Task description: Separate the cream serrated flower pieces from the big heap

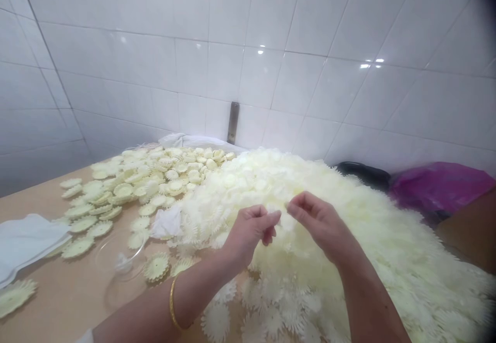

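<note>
My left hand point(251, 229) and my right hand point(318, 220) are raised together over a big heap of pale cream fabric flower petals point(310, 214). Both hands have their fingers pinched, and between the fingertips they hold a thin cream petal piece point(282, 213) that blends with the heap behind it. A gold bangle point(172, 301) circles my left wrist. To the left lie several stacked yellow-green petal discs point(155, 177) spread over the table.
The wooden table point(58, 291) meets a white tiled wall. A clear shallow dish point(118, 254) and a white cloth point(23, 239) lie at the left. A purple plastic bag point(437, 185) and a dark object point(364, 172) sit at the back right.
</note>
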Demonstrator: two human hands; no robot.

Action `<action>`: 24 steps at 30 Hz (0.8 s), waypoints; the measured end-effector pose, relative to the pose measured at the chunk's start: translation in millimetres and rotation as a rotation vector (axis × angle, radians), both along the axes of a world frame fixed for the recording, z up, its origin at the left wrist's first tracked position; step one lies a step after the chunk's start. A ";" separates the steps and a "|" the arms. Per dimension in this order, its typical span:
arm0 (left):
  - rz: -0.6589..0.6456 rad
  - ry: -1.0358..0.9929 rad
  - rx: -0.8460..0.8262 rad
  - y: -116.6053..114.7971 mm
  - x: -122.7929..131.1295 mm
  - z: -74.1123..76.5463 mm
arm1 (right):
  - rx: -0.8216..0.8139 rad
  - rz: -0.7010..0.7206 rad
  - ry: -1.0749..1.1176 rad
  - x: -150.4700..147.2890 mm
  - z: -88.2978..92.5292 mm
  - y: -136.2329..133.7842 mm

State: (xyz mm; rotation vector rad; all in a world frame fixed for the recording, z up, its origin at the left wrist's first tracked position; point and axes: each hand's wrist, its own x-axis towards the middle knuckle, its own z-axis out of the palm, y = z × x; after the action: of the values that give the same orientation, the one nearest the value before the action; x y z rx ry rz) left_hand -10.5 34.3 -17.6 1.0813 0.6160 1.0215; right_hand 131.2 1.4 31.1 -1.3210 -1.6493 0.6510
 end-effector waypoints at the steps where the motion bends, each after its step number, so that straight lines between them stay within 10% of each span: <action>1: -0.037 -0.019 -0.006 -0.1 0.2 -0.1 | -0.045 0.072 0.030 0.5 0.3 -0.3; 11: -0.215 -0.164 -0.145 -1.3 0.7 3.4 | -0.193 0.481 0.309 -2.1 -5.7 3.5; 24: 0.064 -0.024 -0.076 4.6 -2.8 3.6 | 0.170 -0.701 -0.007 32.9 -3.7 5.3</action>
State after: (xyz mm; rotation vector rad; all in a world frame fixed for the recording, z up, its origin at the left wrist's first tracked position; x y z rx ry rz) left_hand -13.4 38.9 -14.0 0.9867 0.6684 1.0562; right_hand 164.2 6.7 27.4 -1.6356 -1.0976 0.0829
